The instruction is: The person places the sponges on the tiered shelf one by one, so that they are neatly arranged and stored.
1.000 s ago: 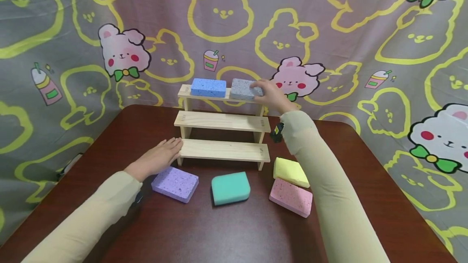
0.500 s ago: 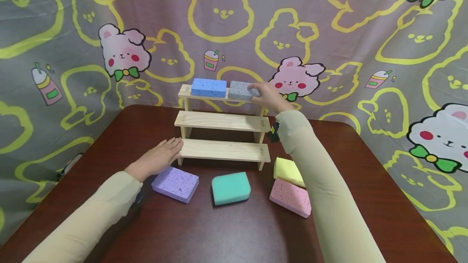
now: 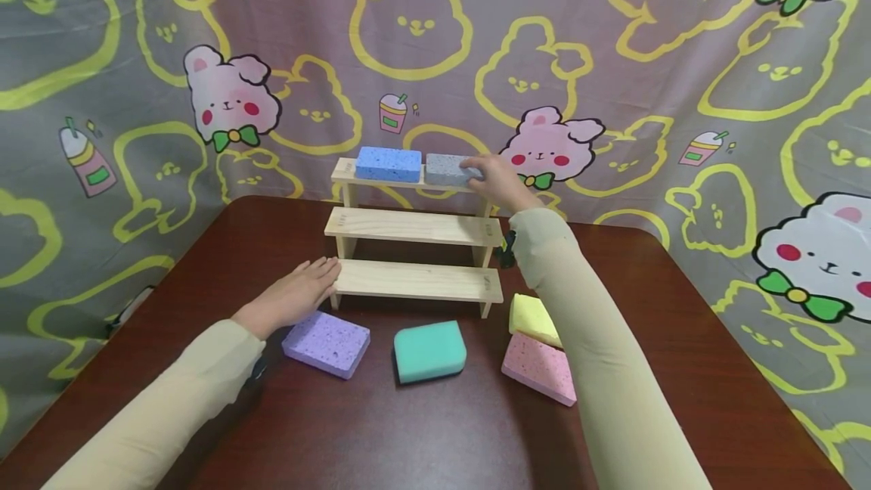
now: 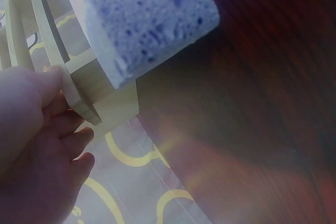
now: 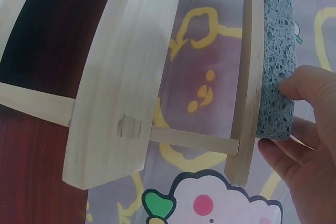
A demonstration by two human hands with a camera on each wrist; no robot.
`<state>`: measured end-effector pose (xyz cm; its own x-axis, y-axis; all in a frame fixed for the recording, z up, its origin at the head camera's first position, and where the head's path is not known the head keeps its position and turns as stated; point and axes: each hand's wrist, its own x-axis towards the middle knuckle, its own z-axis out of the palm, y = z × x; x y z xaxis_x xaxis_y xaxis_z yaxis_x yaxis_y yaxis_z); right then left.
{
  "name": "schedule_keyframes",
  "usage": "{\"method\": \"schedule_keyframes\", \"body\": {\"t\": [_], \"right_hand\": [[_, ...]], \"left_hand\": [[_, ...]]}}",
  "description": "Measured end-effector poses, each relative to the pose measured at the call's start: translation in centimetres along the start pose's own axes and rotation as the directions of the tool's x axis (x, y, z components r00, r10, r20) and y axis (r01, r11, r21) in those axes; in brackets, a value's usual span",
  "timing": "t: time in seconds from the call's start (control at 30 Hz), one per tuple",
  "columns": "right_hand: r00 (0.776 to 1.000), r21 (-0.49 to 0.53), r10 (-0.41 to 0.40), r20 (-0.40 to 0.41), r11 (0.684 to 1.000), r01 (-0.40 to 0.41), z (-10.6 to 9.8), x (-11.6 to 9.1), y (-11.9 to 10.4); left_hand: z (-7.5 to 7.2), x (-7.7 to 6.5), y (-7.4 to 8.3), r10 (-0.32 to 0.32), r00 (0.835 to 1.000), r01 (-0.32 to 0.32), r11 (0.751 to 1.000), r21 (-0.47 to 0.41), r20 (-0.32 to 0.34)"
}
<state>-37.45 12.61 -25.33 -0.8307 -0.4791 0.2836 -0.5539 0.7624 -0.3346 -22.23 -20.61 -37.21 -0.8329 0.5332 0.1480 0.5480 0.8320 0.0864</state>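
My right hand (image 3: 499,181) holds a grey sponge (image 3: 442,169) by its right end on the top step of a three-step wooden stand (image 3: 418,278). In the right wrist view, the thumb lies on the sponge's upper face and the fingers are at its end and far side. A blue sponge (image 3: 389,164) sits just left of it on the same step. My left hand (image 3: 294,295) grips the left end of the bottom step; in the left wrist view the thumb (image 4: 50,82) presses on the board's edge. A purple sponge (image 3: 327,344) lies beside this hand.
On the dark wooden table (image 3: 408,445), a green sponge (image 3: 430,351) lies in front of the stand. To the right, a yellow sponge (image 3: 533,320) touches a pink sponge (image 3: 537,367), both partly behind the right sleeve. A patterned curtain (image 3: 435,59) hangs behind.
My right hand has slid the grey sponge a little left along the top step, closer to the blue sponge. The left hand stays where it was.
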Motion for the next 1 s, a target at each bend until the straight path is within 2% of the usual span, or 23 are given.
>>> {"method": "schedule_keyframes", "body": {"t": [0.7,1.0], "right_hand": [[1.000,-0.029,0.011,0.021,1.000,-0.011,-0.2,0.0,-0.4],[0.997,0.035,0.070,0.041,0.997,-0.071,-1.0,-0.5,-0.5]], "left_hand": [[-0.1,-0.1,0.0,0.002,1.000,-0.002,1.000,0.008,0.002],[-0.2,-0.1,0.1,-0.001,1.000,0.001,1.000,0.004,0.009]]}}
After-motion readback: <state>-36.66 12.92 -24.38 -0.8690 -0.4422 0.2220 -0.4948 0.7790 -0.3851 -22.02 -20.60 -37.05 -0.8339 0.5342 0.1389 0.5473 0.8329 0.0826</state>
